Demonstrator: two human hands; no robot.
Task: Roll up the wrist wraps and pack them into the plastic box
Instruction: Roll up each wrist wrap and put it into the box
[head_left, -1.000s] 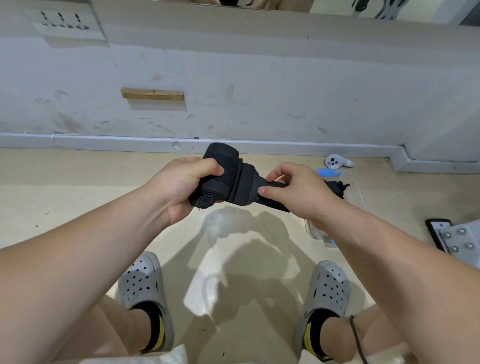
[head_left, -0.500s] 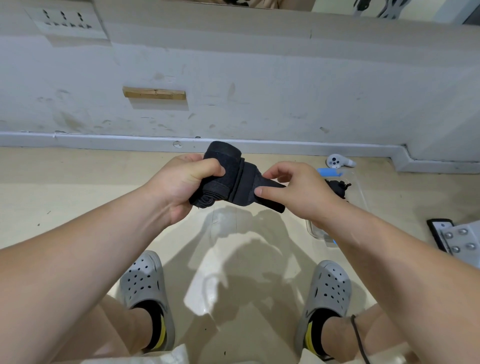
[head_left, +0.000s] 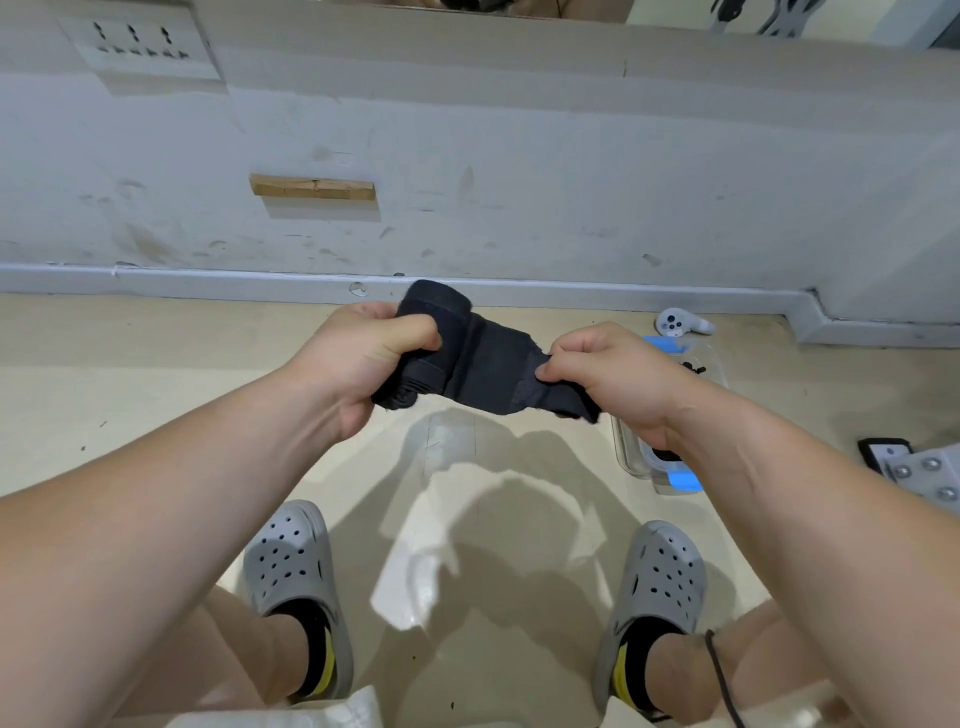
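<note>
Head view: wrist wrap (head_left: 467, 358) stretched between left hand (head_left: 363, 358) and right hand (head_left: 608, 374).

Scuffed bare room (head_left: 519, 156), VR controller (head_left: 680, 323)

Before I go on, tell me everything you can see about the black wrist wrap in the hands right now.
The wrist wrap is black, soft woven fabric, held in the air above the floor in front of the wall. Most of it is wound into a thick roll, gripped by the left hand with the thumb across it; the roll's top end sticks up above that hand. A loose tail runs right, pulled fairly taut, with a greyer patch near its end, pinched by the right hand. Only the two hands touch it.
</note>
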